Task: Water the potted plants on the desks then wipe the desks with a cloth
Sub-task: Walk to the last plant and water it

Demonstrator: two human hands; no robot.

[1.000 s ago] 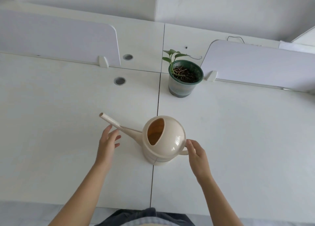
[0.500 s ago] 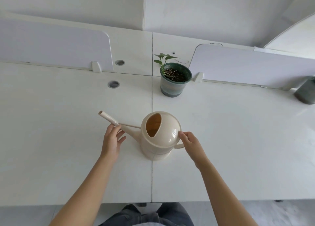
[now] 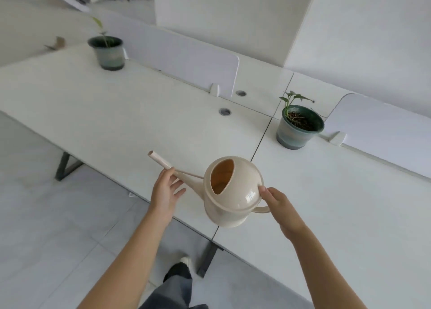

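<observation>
A beige watering can (image 3: pixel 233 192) is held above the front edge of the white desks (image 3: pixel 116 112), its spout pointing left. My right hand (image 3: pixel 281 212) grips the can's handle at its right side. My left hand (image 3: pixel 166 191) supports the spout from below with fingers spread. A green potted plant (image 3: pixel 298 126) with a small leafy sprout stands on the right desk behind the can. A second potted plant (image 3: pixel 108 52) stands far left at the back of the left desk. No cloth is in view.
White divider panels (image 3: pixel 186 59) run along the back of the desks, with two round cable holes (image 3: pixel 225 111) near the seam. Dark desk legs (image 3: pixel 67 166) stand on the tiled floor (image 3: pixel 46 227). My leg and shoe (image 3: pixel 179 276) are below.
The can has been lifted off the desk. My view has swung left and back, revealing the floor and the second plant. Both hands stay on the can.
</observation>
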